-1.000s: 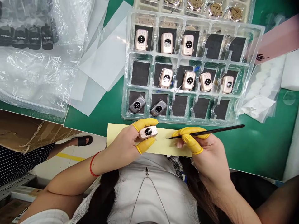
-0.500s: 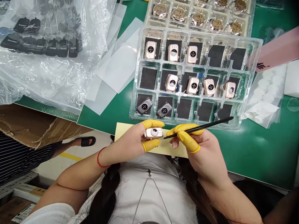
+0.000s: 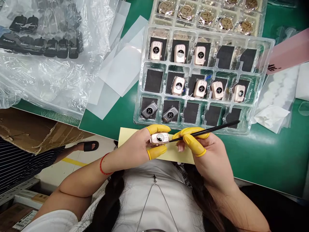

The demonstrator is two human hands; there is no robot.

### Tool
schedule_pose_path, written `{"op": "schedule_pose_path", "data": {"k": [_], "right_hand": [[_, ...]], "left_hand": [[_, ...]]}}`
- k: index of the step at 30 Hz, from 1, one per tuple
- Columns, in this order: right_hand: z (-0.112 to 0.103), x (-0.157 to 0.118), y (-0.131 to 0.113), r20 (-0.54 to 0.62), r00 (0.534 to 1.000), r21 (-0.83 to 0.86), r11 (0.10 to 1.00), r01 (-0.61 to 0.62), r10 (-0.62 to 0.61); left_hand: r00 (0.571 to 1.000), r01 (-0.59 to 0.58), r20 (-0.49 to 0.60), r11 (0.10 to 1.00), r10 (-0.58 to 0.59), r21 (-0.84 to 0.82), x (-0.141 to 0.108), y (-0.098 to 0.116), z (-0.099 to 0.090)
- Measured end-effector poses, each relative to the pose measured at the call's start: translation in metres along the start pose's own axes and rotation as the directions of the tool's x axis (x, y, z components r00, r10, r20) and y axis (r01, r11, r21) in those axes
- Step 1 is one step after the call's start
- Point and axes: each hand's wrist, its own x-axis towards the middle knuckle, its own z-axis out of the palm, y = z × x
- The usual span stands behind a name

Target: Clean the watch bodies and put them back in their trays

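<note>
My left hand, in yellow finger cots, is closed on a rose-gold smartwatch body and holds it by its edges, sensor side up. My right hand, also in yellow finger cots, grips slim black tweezers like a pen. The tweezers' tip meets the right end of the watch body; what the tip does there is too small to make out. Below both hands lies a yellow sheet. Just beyond is a clear plastic tray with several rose-gold watch bodies and two dark grey ones on black pads.
Behind it sits another tray of round gold watch bodies. Plastic bags with black pieces and translucent sheets cover the left. A pink card and white papers lie right. Another person's sandalled foot shows lower left.
The tweezers' tip has shifted slightly up against the watch body's end, and the right hand has moved a little. The left hand keeps its hold. The whole view has shifted slightly.
</note>
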Motion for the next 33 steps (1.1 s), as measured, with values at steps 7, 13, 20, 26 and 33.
{"op": "schedule_pose_path", "data": {"k": [7,13,20,26,33], "right_hand": [[-0.001,0.0,0.0,0.01,1.0,0.03,1.0,-0.008,0.008],[-0.002,0.0,0.004,0.0,1.0,0.013,1.0,-0.029,0.029],[-0.001,0.001,0.004,0.003,1.0,0.003,1.0,-0.023,0.023],[-0.001,0.001,0.004,0.0,1.0,-0.038,0.999,0.002,-0.002],[-0.022,-0.005,0.001,-0.283,0.947,0.002,0.987,0.159,-0.152]], "left_hand": [[1.0,0.009,-0.005,0.999,-0.009,-0.037,0.001,0.003,0.001],[1.0,0.019,-0.008,1.0,-0.019,-0.018,-0.001,0.0,0.0],[0.999,0.037,0.013,0.999,-0.036,-0.025,-0.002,-0.001,-0.001],[0.999,0.024,0.043,0.999,-0.023,-0.026,-0.001,0.003,-0.001],[0.998,0.055,-0.023,0.998,-0.055,-0.028,-0.008,0.008,-0.006]]}}
